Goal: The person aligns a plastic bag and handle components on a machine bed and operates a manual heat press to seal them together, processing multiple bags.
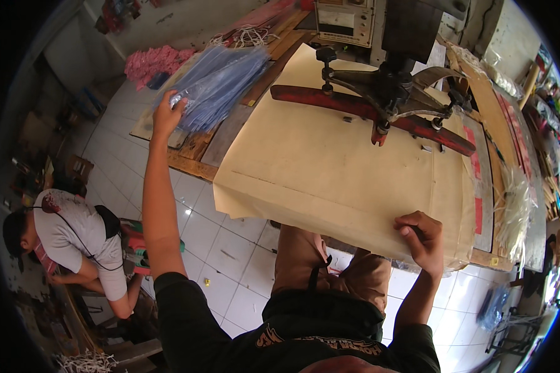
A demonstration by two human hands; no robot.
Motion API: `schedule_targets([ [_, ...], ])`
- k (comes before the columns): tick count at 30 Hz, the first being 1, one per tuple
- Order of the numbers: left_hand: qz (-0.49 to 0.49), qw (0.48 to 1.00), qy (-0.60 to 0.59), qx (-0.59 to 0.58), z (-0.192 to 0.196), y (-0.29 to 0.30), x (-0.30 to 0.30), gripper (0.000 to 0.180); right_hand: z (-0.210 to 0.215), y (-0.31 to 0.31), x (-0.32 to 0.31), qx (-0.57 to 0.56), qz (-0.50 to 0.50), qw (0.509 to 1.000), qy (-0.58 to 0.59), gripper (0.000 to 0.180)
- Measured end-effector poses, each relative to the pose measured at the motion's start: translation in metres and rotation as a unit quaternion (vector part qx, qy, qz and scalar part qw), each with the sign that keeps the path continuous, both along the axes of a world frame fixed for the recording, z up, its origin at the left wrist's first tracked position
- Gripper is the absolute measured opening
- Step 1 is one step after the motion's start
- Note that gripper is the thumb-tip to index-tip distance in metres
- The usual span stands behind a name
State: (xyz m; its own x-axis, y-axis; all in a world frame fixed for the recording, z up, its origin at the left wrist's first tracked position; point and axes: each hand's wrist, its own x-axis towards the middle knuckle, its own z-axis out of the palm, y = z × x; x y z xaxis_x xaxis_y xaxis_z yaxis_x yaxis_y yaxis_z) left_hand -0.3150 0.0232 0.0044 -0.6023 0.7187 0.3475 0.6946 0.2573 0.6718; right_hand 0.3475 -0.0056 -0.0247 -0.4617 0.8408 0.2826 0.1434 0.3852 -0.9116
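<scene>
My left hand (169, 115) reaches out to the far left, its fingers closed on the near left corner of a stack of clear bluish plastic sheets (224, 87). Loosely curled, my right hand (422, 239) rests at the front right edge of a large tan sheet (330, 168) that covers the table in front of me. No object shows in its fingers. Above the tan sheet stands a machine head (395, 93) with a long dark red bar (320, 99) mounted across it. A few small dark scraps (426, 148) lie by the bar.
At the left, a co-worker (81, 242) in a light shirt sits bent forward. Pink material (155, 65) lies behind the plastic stack. A control box (345, 22) stands at the back. Clear plastic strips (515, 211) hang at the table's right side, and white tiles (230, 261) cover the floor.
</scene>
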Motion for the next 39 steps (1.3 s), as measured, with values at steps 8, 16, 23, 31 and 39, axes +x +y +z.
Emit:
schedule_targets([
  [8, 0.056, 0.997, 0.06, -0.008, -0.003, -0.001, -0.021, 0.036, 0.001, 0.0, -0.001, 0.01, 0.006, 1.0, 0.002, 0.011],
  [16, -0.063, 0.87, 0.463, -0.158, 0.033, 0.017, 0.014, 0.063, 0.001, 0.0, -0.001, -0.001, 0.006, 1.0, 0.001, 0.011],
  [23, -0.142, 0.898, 0.34, -0.242, 0.034, 0.055, 0.01, 0.052, 0.002, 0.001, 0.0, 0.003, 0.005, 1.0, -0.005, 0.011],
  [31, 0.006, 0.937, 0.265, -0.228, -0.002, 0.087, 0.012, 0.054, 0.0, 0.003, 0.003, 0.008, 0.009, 1.0, -0.011, 0.012],
  [39, 0.095, 0.953, 0.227, -0.177, 0.005, 0.087, 0.005, 0.064, -0.002, 0.004, 0.003, 0.022, 0.019, 0.999, 0.022, 0.016],
])
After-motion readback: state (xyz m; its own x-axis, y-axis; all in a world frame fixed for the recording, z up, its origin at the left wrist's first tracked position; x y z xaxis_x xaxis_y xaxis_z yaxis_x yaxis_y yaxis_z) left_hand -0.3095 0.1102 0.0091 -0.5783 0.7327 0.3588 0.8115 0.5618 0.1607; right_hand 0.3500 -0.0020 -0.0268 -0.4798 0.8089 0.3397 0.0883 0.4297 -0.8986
